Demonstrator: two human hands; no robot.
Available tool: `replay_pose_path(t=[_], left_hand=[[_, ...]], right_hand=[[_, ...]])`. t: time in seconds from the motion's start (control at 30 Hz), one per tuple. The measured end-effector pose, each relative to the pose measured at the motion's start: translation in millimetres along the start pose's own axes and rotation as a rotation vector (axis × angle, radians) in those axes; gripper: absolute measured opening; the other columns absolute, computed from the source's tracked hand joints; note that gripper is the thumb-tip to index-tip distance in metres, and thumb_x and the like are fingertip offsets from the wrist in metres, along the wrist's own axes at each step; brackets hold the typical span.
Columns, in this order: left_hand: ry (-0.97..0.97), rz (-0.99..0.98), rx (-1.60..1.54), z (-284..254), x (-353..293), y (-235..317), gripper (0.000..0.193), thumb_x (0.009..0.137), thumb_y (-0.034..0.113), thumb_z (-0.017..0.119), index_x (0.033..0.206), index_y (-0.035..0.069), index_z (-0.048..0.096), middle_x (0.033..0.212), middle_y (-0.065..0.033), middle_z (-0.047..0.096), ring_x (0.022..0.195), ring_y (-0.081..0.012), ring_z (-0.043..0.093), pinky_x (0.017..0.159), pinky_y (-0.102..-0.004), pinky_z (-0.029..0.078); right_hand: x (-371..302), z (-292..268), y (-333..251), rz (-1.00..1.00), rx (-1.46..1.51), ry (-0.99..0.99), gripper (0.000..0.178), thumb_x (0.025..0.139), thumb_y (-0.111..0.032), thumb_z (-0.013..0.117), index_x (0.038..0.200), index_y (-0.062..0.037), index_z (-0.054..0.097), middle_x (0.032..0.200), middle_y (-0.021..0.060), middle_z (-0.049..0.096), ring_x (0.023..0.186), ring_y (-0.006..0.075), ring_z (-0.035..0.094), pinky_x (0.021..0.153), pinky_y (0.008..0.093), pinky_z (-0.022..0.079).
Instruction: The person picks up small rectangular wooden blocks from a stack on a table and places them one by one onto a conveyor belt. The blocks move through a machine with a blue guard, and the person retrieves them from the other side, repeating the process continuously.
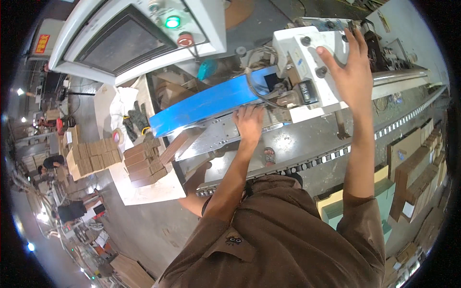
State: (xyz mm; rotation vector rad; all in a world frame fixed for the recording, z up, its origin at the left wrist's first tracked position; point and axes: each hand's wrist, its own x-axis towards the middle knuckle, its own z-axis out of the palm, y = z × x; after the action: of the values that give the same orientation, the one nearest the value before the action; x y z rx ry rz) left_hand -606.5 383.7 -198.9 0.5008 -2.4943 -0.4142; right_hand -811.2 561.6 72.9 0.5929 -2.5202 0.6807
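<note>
My left hand (248, 124) rests on the metal bed (211, 135) of a machine, against the lower edge of a long blue guard (206, 104). Its fingers lie side by side, and I see nothing held in them. With fingers and thumb spread, my right hand (353, 72) is at the white machine housing (307, 57), beside its black knobs (321, 72). Whether that palm presses on the housing I cannot tell. Between the hands sits a small black counter (308, 92). Thin brown boards (181, 144) lie at the left end of the bed.
A white control cabinet (139, 41) with a dark screen, green lamp and red button stands at far left. Stacked brown pieces (144, 163) and dark gloves (138, 120) lie on a pale table (139, 194). A roller rail (336, 152) curves along the right; boards (413, 173) stand beyond.
</note>
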Motion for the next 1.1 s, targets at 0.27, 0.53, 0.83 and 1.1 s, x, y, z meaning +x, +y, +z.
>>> replay_pose_path(t=[0.27,0.53,0.83,1.1], left_hand=[[0.008,-0.222,0.418,-223,-28,-106,0.031,0.094,0.033,0.080,0.122,0.019,0.078,0.126,-0.0033,0.071,0.125,-0.0295,0.057,0.111,-0.0477,0.030],[-0.271,-0.174,0.535,-270,-37,-157,0.049,0.093,0.031,0.078,0.139,0.015,0.070,0.127,-0.0044,0.070,0.124,-0.0271,0.059,0.114,-0.0505,0.030],[-0.181,0.003,0.115,-143,-13,-60,0.052,0.085,0.028,0.085,0.135,0.018,0.072,0.125,-0.0053,0.066,0.121,-0.0275,0.060,0.112,-0.0521,0.035],[-0.103,0.095,0.089,-23,-28,-64,0.035,0.093,0.027,0.081,0.128,0.028,0.079,0.116,0.0015,0.070,0.110,-0.0256,0.061,0.111,-0.0515,0.036]], right_hand=[[-3,6,-2,-0.013,-0.191,-0.058,0.089,0.089,-0.073,0.073,0.144,-0.0047,0.065,0.151,0.0241,0.060,0.130,0.0468,0.062,0.108,0.0534,0.051],[-1,8,2,-0.050,-0.140,-0.031,0.083,0.089,-0.072,0.074,0.141,-0.0079,0.067,0.147,0.0234,0.062,0.128,0.0456,0.063,0.108,0.0524,0.051],[-2,9,4,-0.090,-0.149,0.035,0.078,0.088,-0.068,0.076,0.136,-0.0069,0.070,0.142,0.0220,0.066,0.123,0.0453,0.065,0.102,0.0525,0.054],[-2,9,-1,-0.071,-0.139,0.039,0.075,0.088,-0.066,0.077,0.136,-0.0082,0.071,0.142,0.0237,0.064,0.123,0.0459,0.065,0.104,0.0537,0.052]])
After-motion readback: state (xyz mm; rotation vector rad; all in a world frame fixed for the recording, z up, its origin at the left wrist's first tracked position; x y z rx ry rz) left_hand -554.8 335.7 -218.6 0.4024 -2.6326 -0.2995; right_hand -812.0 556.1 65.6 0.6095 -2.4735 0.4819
